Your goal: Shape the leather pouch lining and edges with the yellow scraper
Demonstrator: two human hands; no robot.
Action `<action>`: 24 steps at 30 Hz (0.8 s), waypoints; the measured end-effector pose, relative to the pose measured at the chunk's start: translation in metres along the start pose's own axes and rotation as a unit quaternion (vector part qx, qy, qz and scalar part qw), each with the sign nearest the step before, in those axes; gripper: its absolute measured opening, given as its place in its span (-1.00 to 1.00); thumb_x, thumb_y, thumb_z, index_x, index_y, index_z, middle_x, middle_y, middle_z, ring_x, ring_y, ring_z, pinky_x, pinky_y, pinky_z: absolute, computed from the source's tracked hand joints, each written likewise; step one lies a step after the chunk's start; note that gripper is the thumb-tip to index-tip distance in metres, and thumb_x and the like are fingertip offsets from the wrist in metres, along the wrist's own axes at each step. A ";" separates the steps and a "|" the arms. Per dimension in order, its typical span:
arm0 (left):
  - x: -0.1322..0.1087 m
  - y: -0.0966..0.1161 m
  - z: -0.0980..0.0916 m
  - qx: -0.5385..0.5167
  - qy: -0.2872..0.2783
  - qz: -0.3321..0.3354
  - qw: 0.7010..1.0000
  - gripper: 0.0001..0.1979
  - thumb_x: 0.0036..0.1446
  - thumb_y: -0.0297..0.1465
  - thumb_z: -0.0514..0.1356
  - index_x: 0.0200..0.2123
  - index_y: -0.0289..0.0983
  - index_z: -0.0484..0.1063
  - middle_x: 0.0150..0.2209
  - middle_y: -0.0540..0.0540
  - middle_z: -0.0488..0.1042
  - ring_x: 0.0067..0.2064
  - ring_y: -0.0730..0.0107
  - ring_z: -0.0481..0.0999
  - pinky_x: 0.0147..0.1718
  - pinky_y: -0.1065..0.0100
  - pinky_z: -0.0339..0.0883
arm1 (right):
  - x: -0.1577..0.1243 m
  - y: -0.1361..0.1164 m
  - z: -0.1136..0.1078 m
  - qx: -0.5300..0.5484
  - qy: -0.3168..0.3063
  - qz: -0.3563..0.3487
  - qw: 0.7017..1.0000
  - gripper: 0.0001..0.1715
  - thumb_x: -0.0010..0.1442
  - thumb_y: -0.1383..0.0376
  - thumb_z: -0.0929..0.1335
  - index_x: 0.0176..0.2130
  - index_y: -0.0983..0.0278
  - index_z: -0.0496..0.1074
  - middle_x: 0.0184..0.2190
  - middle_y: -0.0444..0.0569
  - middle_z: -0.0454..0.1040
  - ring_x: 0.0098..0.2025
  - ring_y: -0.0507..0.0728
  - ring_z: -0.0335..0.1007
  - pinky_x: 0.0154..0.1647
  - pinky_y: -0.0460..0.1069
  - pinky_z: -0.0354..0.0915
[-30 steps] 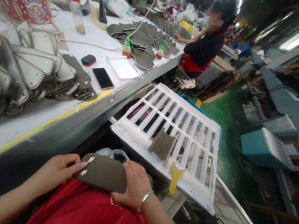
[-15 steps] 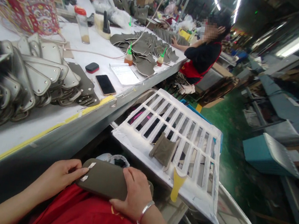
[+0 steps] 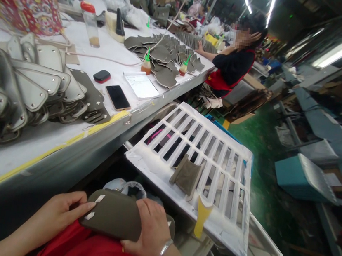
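An olive-green rounded panel [image 3: 113, 214] rests over my lap, against the red apron [image 3: 93, 251]. Two small white tabs [image 3: 99, 198] show near its left end. My left hand [image 3: 67, 211] pinches that end, thumb beside the tabs and fingers curled beneath. Across the right part of the panel lies my right hand [image 3: 150, 229], its thumb at the near edge and fingers over the far edge. Just beyond, a white slatted rack [image 3: 154, 159] carries a folded olive piece [image 3: 186, 175] and a yellow scraper-like tool [image 3: 203, 217].
On the white table [image 3: 45, 139] at left lie stacked grey panels with metal studs [image 3: 32, 86], a phone [image 3: 117, 98], a notepad [image 3: 140, 85] and green-tipped bottles [image 3: 146, 65]. A co-worker [image 3: 232, 69] sits at the far table side. A teal bin [image 3: 296, 176] stands right.
The view has shifted slightly, and the panel with both hands sits a little lower and further left. My grip on it looks the same.
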State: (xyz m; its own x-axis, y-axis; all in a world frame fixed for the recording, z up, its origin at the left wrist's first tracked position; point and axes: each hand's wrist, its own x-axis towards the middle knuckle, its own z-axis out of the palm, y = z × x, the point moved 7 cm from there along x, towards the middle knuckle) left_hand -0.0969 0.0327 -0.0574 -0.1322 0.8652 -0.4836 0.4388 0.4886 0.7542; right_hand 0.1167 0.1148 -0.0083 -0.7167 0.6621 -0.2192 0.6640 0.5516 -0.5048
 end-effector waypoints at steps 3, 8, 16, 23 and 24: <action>0.000 0.002 -0.002 -0.001 0.011 0.005 1.000 -0.46 0.08 0.09 -0.01 -0.58 -0.29 0.17 -0.57 0.03 0.21 -0.48 0.46 0.17 -0.49 0.46 0.06 | 0.000 -0.001 0.001 -0.001 -0.018 0.006 1.000 0.03 -0.30 -0.03 0.49 0.11 0.29 0.23 0.07 0.08 0.27 0.09 0.28 0.13 0.19 0.19 0.02; -0.002 0.011 -0.007 -0.009 0.029 0.008 1.000 -0.51 0.08 0.02 0.02 -0.59 -0.29 0.19 -0.58 0.02 0.25 -0.47 0.44 0.21 -0.49 0.44 0.04 | 0.001 0.000 0.005 -0.039 -0.081 0.049 0.995 0.01 -0.23 0.06 0.46 0.16 0.36 0.20 0.14 0.17 0.20 0.16 0.34 0.06 0.24 0.24 -0.04; -0.002 0.014 -0.009 -0.070 0.031 0.005 0.997 -0.56 0.05 -0.05 0.08 -0.60 -0.31 0.21 -0.59 0.03 0.25 -0.49 0.46 0.19 -0.51 0.45 0.03 | 0.003 0.001 0.011 -0.085 -0.114 0.043 0.989 0.03 -0.20 0.08 0.42 0.19 0.44 0.17 0.17 0.26 0.16 0.20 0.38 0.03 0.25 0.27 -0.04; 0.002 0.005 -0.007 -0.125 0.013 0.016 0.992 -0.58 0.04 -0.08 0.14 -0.59 -0.34 0.28 -0.59 0.04 0.26 -0.50 0.49 0.18 -0.52 0.46 0.03 | 0.001 -0.001 0.007 -0.078 -0.057 0.019 0.995 -0.04 -0.21 0.10 0.43 0.14 0.39 0.20 0.12 0.22 0.22 0.15 0.36 0.11 0.20 0.28 0.04; 0.001 0.006 -0.008 -0.132 0.011 0.016 0.991 -0.58 0.04 -0.09 0.14 -0.59 -0.34 0.28 -0.59 0.04 0.27 -0.51 0.50 0.17 -0.52 0.47 0.03 | 0.000 -0.001 0.007 -0.078 -0.050 0.012 0.996 -0.05 -0.20 0.10 0.43 0.13 0.39 0.20 0.11 0.22 0.23 0.15 0.36 0.11 0.19 0.28 0.05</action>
State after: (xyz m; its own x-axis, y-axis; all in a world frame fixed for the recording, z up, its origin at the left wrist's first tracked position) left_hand -0.1010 0.0377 -0.0498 -0.1422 0.8820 -0.4493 0.1956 0.4700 0.8607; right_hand 0.1141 0.1109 -0.0134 -0.7127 0.6266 -0.3153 0.7006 0.6137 -0.3640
